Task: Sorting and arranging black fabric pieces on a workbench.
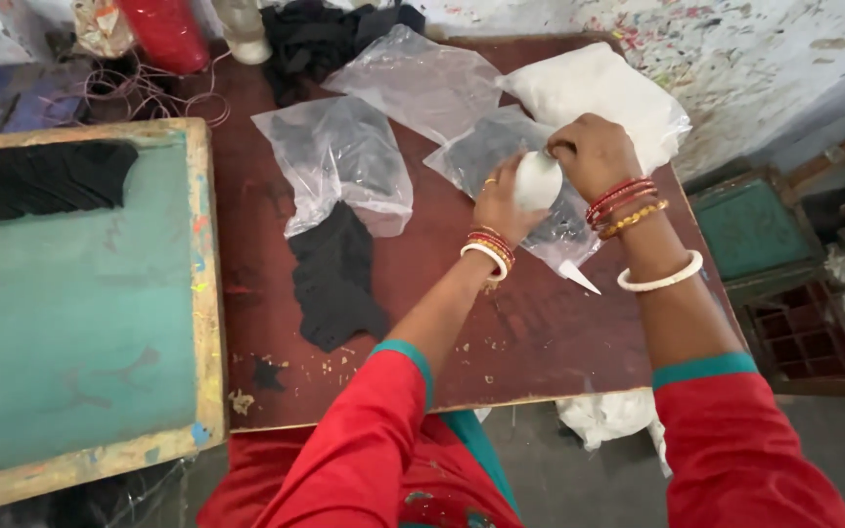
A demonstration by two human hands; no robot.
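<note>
Both my hands meet over the right part of a dark red table (501,332). My left hand (497,203) cups a small white round object (538,181) from the left. My right hand (593,154) grips its top from above. Red and gold bangles and a white one ring each wrist. Under my hands lies a clear plastic bag (501,147) holding dark cloth. A black piece of cloth (336,279) lies on the table to the left, half out of another clear bag (339,156).
A wooden-framed screen with green mesh (70,293) covers the table's left side. A white filled bag (603,88) and a third clear bag (421,78) lie at the back, near black cloth (320,39) and a red cone of thread (166,34). Crates (784,284) stand at the right.
</note>
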